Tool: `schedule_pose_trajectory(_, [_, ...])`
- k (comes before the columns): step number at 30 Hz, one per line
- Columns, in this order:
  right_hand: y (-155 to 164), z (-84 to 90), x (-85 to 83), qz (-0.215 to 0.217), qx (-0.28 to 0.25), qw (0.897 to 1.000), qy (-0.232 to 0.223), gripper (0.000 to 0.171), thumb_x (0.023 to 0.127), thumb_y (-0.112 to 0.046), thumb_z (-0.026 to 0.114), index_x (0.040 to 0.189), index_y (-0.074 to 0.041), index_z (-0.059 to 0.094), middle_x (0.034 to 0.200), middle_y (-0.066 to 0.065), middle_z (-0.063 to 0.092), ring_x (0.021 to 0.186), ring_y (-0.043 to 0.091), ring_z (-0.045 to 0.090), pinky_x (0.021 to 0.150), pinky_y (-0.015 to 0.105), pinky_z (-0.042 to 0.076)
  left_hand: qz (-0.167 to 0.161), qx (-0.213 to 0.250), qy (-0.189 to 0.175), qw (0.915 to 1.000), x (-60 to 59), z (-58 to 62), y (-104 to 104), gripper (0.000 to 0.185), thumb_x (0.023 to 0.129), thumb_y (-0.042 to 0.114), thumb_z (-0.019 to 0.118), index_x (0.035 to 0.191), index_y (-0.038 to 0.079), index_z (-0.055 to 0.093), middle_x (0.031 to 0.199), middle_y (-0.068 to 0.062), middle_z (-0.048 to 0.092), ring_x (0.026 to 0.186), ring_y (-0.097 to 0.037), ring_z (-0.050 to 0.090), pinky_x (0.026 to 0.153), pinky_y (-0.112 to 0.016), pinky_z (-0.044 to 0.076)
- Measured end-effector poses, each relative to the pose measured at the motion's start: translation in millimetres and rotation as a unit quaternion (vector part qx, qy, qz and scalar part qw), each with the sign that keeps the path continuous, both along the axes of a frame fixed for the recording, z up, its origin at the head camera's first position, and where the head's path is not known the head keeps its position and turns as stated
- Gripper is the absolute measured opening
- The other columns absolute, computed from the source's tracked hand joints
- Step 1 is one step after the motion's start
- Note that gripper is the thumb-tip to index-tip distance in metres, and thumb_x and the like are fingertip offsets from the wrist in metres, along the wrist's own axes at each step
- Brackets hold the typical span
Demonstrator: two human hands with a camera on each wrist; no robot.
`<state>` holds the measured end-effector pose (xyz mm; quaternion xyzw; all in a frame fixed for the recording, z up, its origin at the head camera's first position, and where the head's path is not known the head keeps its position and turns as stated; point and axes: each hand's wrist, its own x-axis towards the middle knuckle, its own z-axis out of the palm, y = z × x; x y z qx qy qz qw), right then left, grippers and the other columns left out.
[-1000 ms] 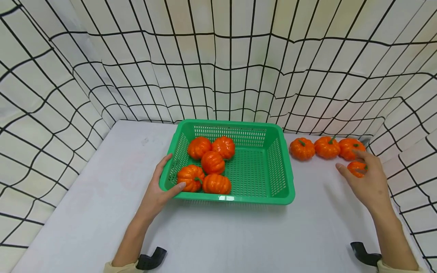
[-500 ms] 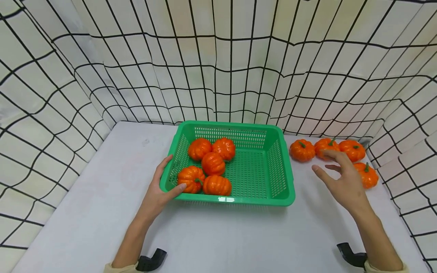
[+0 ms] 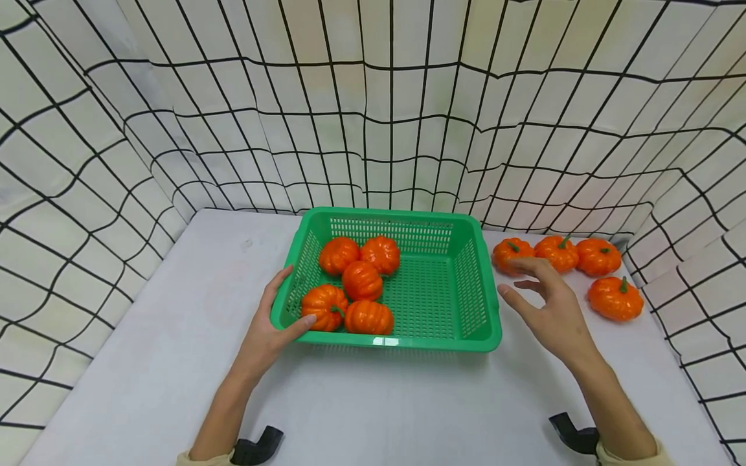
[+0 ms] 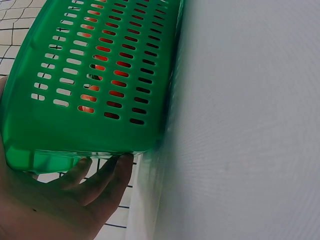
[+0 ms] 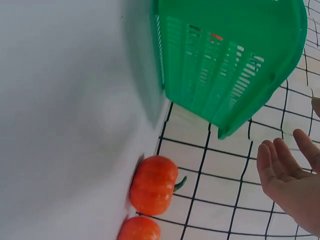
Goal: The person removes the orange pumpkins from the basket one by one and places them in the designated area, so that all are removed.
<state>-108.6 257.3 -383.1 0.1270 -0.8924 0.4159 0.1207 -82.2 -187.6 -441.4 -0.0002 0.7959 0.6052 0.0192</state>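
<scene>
A green plastic basket stands in the middle of the table in the head view, with several small orange pumpkins gathered in its left half. My left hand holds its front left corner, thumb over the rim. In the left wrist view the fingers lie along the basket's outer side. My right hand is in the air just right of the basket, fingers loosely bent and nothing in them. A pumpkin at the back is partly covered by its fingers in the head view.
Two more pumpkins sit in the back row at right, and a single pumpkin lies in front of them. White walls with black netting enclose the white table at the back and sides.
My right hand has moved left, from over the front right pumpkin to beside the basket, uncovering that pumpkin. The left hand and basket have stayed in place.
</scene>
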Motion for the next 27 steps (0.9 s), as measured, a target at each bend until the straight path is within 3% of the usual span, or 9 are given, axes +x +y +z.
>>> schedule_pose_trajectory(4, [-11.8,1.0,-2.1,0.023,-0.011,1.000,-0.004,0.044,0.099,-0.016,0.071,0.141,-0.009,0.059,0.142,0.008,0.060,0.126,0.020,0.056,0.099,0.003,0.041,-0.001,0.000,0.000,1.0000,-0.4,0.1,0.5,0.089,0.095,0.026,0.074,0.163,0.045,0.020,0.174,-0.001,0.018,0.154,-0.032,0.031,0.123,-0.062,0.030])
schedule_pose_trajectory(12, [-39.6,-5.5,-1.1,0.067,-0.035,0.997,-0.017,0.043,0.097,-0.010,0.073,0.138,-0.008,0.060,0.137,0.006,0.062,0.123,0.016,0.059,0.100,0.009,0.047,-0.002,0.002,-0.001,1.0000,0.5,0.3,-0.4,0.089,0.095,0.026,0.074,0.163,0.045,0.020,0.174,-0.002,0.018,0.154,-0.032,0.031,0.122,-0.061,0.030])
schedule_pose_trajectory(20, [-61.4,-10.5,1.4,0.098,-0.042,0.994,-0.030,0.041,0.096,-0.012,0.075,0.136,-0.012,0.063,0.135,0.005,0.064,0.124,0.020,0.060,0.101,0.038,0.058,0.000,0.003,0.001,1.0000,2.4,0.1,-1.2,0.088,0.095,0.026,0.073,0.163,0.045,0.020,0.174,-0.003,0.018,0.152,-0.033,0.032,0.121,-0.061,0.031])
schedule_pose_trajectory(27, [-69.0,-13.1,2.1,0.109,-0.047,0.992,-0.052,0.040,0.096,-0.014,0.076,0.134,-0.011,0.063,0.133,0.006,0.064,0.124,0.022,0.061,0.101,0.044,0.058,-0.001,0.005,0.002,1.0000,0.9,-1.2,-0.2,0.088,0.095,0.026,0.073,0.163,0.044,0.020,0.174,-0.003,0.018,0.153,-0.033,0.030,0.122,-0.062,0.030])
